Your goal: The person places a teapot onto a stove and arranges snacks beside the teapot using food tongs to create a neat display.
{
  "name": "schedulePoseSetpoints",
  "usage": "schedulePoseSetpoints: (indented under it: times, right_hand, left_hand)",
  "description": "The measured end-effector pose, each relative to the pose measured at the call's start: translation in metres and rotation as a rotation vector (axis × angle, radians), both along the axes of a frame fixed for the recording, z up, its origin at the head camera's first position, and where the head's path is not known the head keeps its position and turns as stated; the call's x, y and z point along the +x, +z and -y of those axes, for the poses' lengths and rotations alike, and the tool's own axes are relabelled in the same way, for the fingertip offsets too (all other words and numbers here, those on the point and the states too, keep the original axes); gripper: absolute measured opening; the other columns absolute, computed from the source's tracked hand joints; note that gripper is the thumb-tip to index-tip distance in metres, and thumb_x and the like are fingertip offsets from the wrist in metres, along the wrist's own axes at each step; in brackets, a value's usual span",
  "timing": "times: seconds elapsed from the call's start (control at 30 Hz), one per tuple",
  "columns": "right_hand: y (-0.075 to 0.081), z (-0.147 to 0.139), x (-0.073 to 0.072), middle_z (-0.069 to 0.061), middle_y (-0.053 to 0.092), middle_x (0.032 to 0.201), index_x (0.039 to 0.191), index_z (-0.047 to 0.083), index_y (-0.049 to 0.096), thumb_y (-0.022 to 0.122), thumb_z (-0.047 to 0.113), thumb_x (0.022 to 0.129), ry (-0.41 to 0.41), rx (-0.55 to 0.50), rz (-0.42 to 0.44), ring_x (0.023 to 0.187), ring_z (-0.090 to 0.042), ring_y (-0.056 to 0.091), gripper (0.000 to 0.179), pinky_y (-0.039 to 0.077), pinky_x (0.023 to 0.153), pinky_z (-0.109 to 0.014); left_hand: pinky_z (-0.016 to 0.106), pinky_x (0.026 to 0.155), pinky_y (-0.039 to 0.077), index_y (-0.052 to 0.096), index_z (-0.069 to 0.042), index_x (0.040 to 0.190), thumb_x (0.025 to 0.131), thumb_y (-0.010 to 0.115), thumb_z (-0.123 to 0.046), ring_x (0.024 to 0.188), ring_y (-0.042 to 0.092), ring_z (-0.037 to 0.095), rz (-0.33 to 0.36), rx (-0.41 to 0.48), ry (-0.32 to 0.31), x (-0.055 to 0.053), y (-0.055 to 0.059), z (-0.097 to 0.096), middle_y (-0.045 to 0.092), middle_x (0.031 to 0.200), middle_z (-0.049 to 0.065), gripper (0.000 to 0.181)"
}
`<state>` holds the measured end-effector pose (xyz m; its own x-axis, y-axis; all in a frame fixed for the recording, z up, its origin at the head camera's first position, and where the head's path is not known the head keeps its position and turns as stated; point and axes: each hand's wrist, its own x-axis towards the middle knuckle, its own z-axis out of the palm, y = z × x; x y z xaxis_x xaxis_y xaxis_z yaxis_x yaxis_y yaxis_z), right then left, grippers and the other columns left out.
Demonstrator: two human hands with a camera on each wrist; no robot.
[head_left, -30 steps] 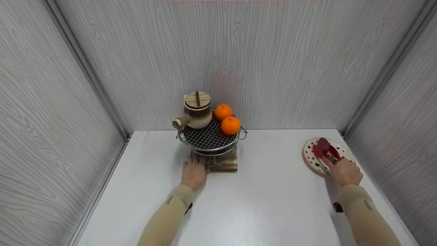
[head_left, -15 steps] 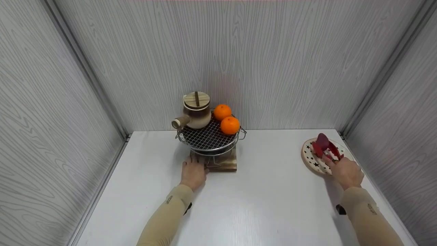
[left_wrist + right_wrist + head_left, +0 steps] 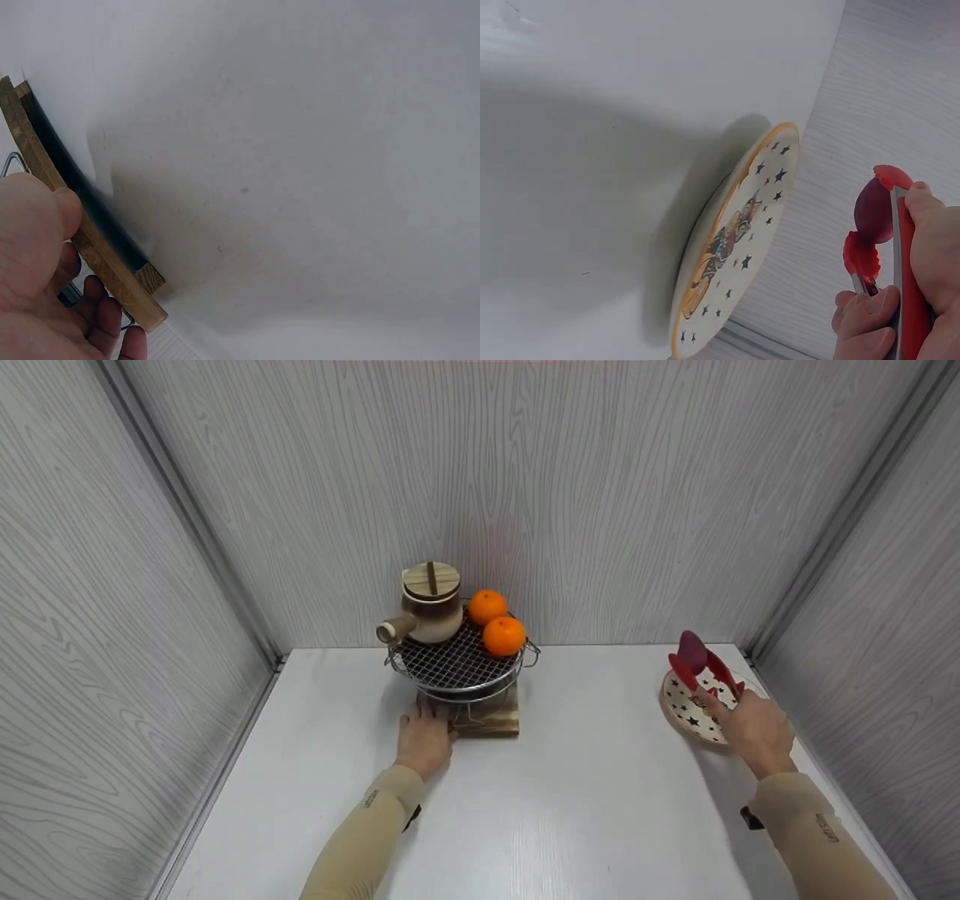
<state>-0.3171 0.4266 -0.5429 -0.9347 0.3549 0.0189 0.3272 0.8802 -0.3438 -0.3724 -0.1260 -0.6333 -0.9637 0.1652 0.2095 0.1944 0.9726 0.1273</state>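
In the head view my left hand (image 3: 425,741) is at the near left corner of the wooden base (image 3: 491,724) of a small round grill. Its thumb lies along the front edge of that base in the left wrist view, fingers bent at the end of the board (image 3: 97,247). My right hand (image 3: 757,731) grips red-tipped tongs (image 3: 682,671). Between the tong tips is a dark purple, egg-shaped piece (image 3: 874,211), raised over the far side of a star-patterned plate (image 3: 679,712). The right wrist view shows the plate's (image 3: 769,172) printed figure uncovered.
On the grill's wire mesh (image 3: 457,664) stand a lidded teapot (image 3: 439,619) with a side handle and two oranges (image 3: 504,636). Wire handles stick out from the grill's sides. Grey wood-grain panels (image 3: 600,510) enclose the white table (image 3: 570,795) at the back and both sides.
My right hand has lifted the tongs with the purple piece up off the plate, away from me and slightly left. The left hand has stayed at the wooden base.
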Motion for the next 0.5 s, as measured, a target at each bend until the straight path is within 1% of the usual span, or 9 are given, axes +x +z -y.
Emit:
schedulePoseSetpoints:
  times: [0.1, 0.17, 0.23, 0.27, 0.37, 0.43, 0.5]
  right_hand:
    - [0.007, 0.006, 0.001, -0.018, 0.06, 0.085, 0.112, -0.007, 0.066, 0.051, 0.09, 0.1, 0.004, 0.013, -0.011, 0.071, -0.029, 0.053, 0.099, 0.042, 0.054, -0.04]
    - [0.01, 0.01, 0.001, -0.019, 0.061, 0.086, 0.115, -0.006, 0.067, 0.05, 0.091, 0.099, 0.006, 0.021, -0.017, 0.071, -0.03, 0.053, 0.101, 0.041, 0.055, -0.041]
    - [0.014, 0.014, 0.003, -0.02, 0.063, 0.088, 0.121, -0.007, 0.067, 0.05, 0.091, 0.099, 0.011, 0.03, -0.03, 0.073, -0.031, 0.054, 0.103, 0.041, 0.056, -0.041]
    - [0.015, 0.016, 0.004, -0.02, 0.062, 0.086, 0.122, -0.007, 0.068, 0.051, 0.091, 0.099, 0.017, 0.035, -0.042, 0.072, -0.031, 0.053, 0.102, 0.04, 0.055, -0.041]
    - [0.019, 0.023, 0.007, -0.018, 0.061, 0.081, 0.112, -0.005, 0.069, 0.054, 0.089, 0.1, 0.046, 0.06, -0.11, 0.071, -0.031, 0.053, 0.096, 0.039, 0.054, -0.041]
    - [0.022, 0.028, 0.009, -0.016, 0.059, 0.076, 0.101, -0.002, 0.068, 0.057, 0.087, 0.1, 0.066, 0.077, -0.154, 0.068, -0.03, 0.052, 0.09, 0.038, 0.052, -0.04]
    - [0.025, 0.033, 0.011, -0.014, 0.058, 0.074, 0.096, 0.001, 0.066, 0.06, 0.085, 0.1, 0.084, 0.086, -0.18, 0.067, -0.029, 0.052, 0.084, 0.036, 0.051, -0.04]
  left_hand:
    - [0.063, 0.108, 0.055, 0.051, -0.005, 0.162, 0.106, 0.077, -0.04, 0.14, 0.059, 0.05, 0.004, -0.003, -0.002, 0.0, 0.0, 0.0, 0.047, 0.168, 0.034, 0.071]
    - [0.063, 0.11, 0.055, 0.049, -0.004, 0.164, 0.107, 0.075, -0.04, 0.142, 0.058, 0.051, 0.015, -0.008, -0.002, 0.0, 0.0, 0.0, 0.046, 0.169, 0.035, 0.073]
    - [0.064, 0.112, 0.054, 0.047, -0.003, 0.166, 0.107, 0.074, -0.041, 0.145, 0.057, 0.051, 0.025, -0.015, -0.002, -0.001, -0.001, 0.0, 0.044, 0.171, 0.035, 0.075]
    - [0.064, 0.113, 0.054, 0.047, -0.003, 0.166, 0.107, 0.074, -0.042, 0.145, 0.056, 0.051, 0.028, -0.017, -0.001, -0.001, -0.001, 0.0, 0.043, 0.172, 0.035, 0.075]
    - [0.064, 0.113, 0.054, 0.049, -0.004, 0.165, 0.107, 0.074, -0.042, 0.146, 0.056, 0.05, 0.032, -0.017, -0.002, -0.001, -0.001, 0.0, 0.046, 0.17, 0.035, 0.074]
    - [0.064, 0.111, 0.054, 0.052, -0.005, 0.162, 0.106, 0.076, -0.04, 0.144, 0.056, 0.05, 0.019, -0.004, -0.005, 0.0, -0.002, 0.0, 0.05, 0.166, 0.034, 0.07]
    - [0.063, 0.11, 0.054, 0.054, -0.006, 0.159, 0.106, 0.078, -0.038, 0.142, 0.057, 0.049, 0.004, 0.009, -0.007, 0.001, -0.002, 0.0, 0.054, 0.162, 0.033, 0.067]
